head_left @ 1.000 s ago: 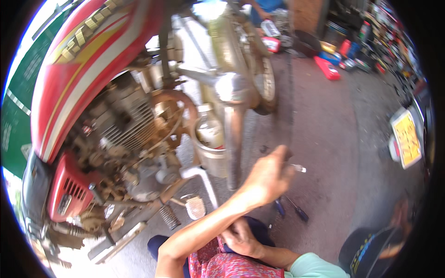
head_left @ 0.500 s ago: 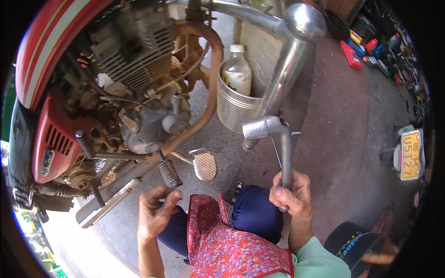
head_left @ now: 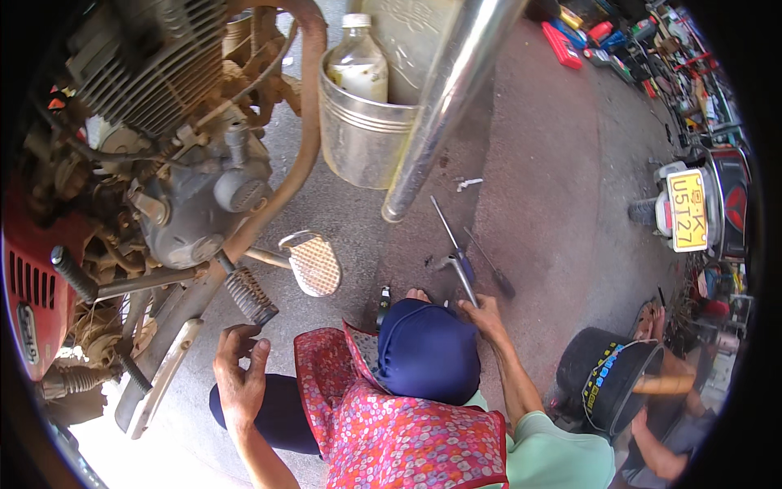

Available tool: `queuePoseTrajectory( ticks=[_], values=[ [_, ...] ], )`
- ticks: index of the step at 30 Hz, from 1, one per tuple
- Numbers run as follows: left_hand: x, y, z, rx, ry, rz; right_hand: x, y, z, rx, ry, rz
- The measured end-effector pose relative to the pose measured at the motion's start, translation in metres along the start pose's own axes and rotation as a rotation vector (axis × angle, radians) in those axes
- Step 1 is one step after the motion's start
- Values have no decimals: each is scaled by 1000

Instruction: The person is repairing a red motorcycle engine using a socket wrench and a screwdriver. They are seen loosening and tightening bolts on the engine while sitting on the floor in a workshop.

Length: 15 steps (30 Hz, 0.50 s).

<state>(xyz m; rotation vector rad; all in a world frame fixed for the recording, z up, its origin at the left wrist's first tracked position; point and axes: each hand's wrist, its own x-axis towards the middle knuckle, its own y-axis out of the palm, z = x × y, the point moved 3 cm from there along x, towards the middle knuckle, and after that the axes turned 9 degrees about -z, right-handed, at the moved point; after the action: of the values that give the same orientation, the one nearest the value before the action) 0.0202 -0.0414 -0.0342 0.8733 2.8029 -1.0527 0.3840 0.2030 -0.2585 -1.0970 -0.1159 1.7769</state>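
Right hand: the right hand (head_left: 487,312) rests low on the floor at the grip end of a long steel wrench with a blue-wrapped handle (head_left: 453,254); its fingers are curled on the wrench's bent lower end.
Left hand: the left hand (head_left: 239,373) hovers, fingers loosely apart and holding nothing, just below the ribbed black footpeg (head_left: 249,295) of the red motorcycle (head_left: 175,175).
Tool's place: the wrench lies on the grey concrete floor (head_left: 554,187), just beside a thin dark screwdriver (head_left: 491,265), below the chrome exhaust pipe (head_left: 446,106).
Handling: the wrench looks stiff, fairly heavy and possibly oily; the wrapped handle seems the surest place to hold.
Containers: a dented galvanised metal bucket (head_left: 358,134) stands by the engine with a clear capped bottle (head_left: 356,61) upright inside it; whether the bottle holds liquid cannot be told.
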Motion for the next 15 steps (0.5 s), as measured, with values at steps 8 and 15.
queuePoseTrajectory(
  ticks=[8,15],
  values=[
    [-10,23,21,119,-196,47,13,14,-23,-230,-201,-197],
    [-65,132,64,69,-61,507,-10,12,46,-692,-447,-351]
  ],
)
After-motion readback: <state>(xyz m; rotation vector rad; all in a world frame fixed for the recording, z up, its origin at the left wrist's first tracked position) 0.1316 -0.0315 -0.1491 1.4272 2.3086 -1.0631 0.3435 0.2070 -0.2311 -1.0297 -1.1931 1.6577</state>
